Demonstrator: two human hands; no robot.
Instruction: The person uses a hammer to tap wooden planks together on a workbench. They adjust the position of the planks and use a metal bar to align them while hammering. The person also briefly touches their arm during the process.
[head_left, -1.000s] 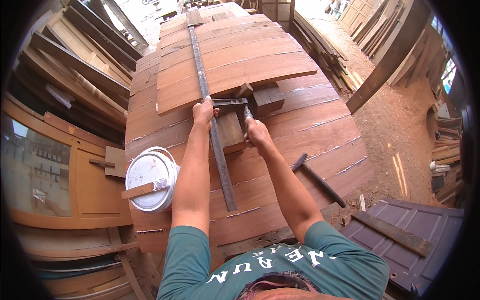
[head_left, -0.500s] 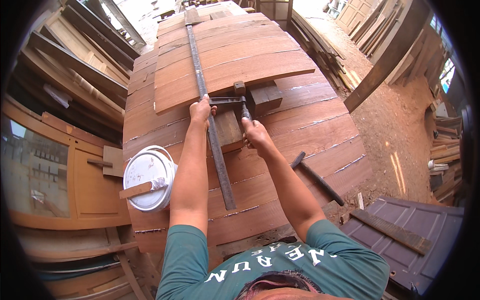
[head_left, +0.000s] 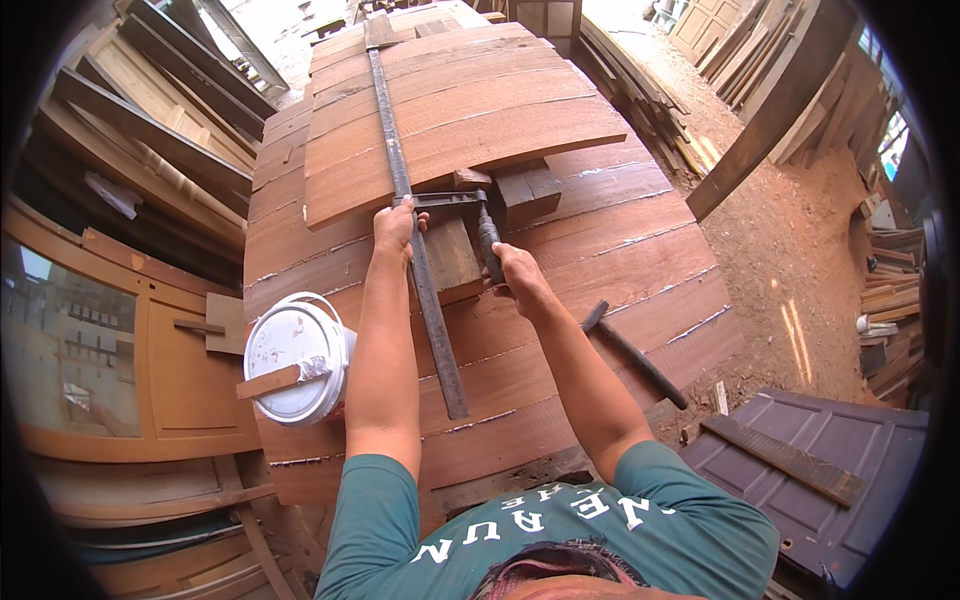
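Observation:
A long metal bar clamp [head_left: 390,130] lies lengthwise across a panel of reddish boards [head_left: 440,120]. My left hand [head_left: 396,228] is closed round the bar where its sliding jaw [head_left: 445,200] meets it. My right hand [head_left: 520,274] grips the clamp's dark screw handle [head_left: 488,237], which points back toward me. Between the screw end and the panel's near edge sits a small wooden block [head_left: 471,179]. Two thick timber blocks, one [head_left: 447,262] under the jaw and the other [head_left: 527,192] to its right, lie beneath the panel's edge.
The larger board surface [head_left: 620,268] below shows white glue lines at its seams. A hammer [head_left: 636,356] lies to the right of my right forearm. On the left stands a lidded white bucket [head_left: 295,345] with a glue-smeared wood strip [head_left: 270,382] on top. A dark panelled door [head_left: 800,480] lies lower right.
My right hand has shifted slightly lower and right with the handle, showing more of it. The small block at the screw end now sits lower and flatter against the panel's edge.

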